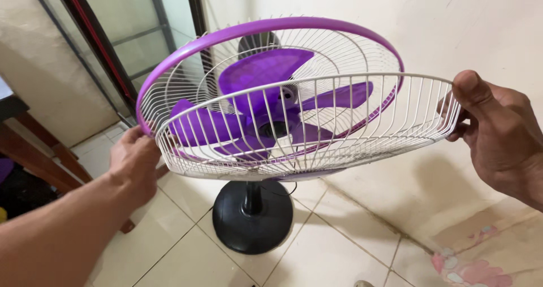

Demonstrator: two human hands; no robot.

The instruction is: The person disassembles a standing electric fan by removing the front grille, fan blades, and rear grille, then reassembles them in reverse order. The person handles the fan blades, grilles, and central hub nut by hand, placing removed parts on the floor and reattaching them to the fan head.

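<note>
Above the tiled floor [186, 253], we grip the fan's [266, 111] white grille [362, 128]: left hand [134, 165] and right hand [492, 131] fingers clamped on opposite rims.

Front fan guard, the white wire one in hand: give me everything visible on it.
The front guard is a round white wire grille, thin ribs running from its rim toward a hub hidden behind the purple blades. It looks like coated metal. It is off the fan, tilted nearly flat in front of the purple-rimmed rear guard. The left hand grips its left rim, the right hand its right rim.
</note>
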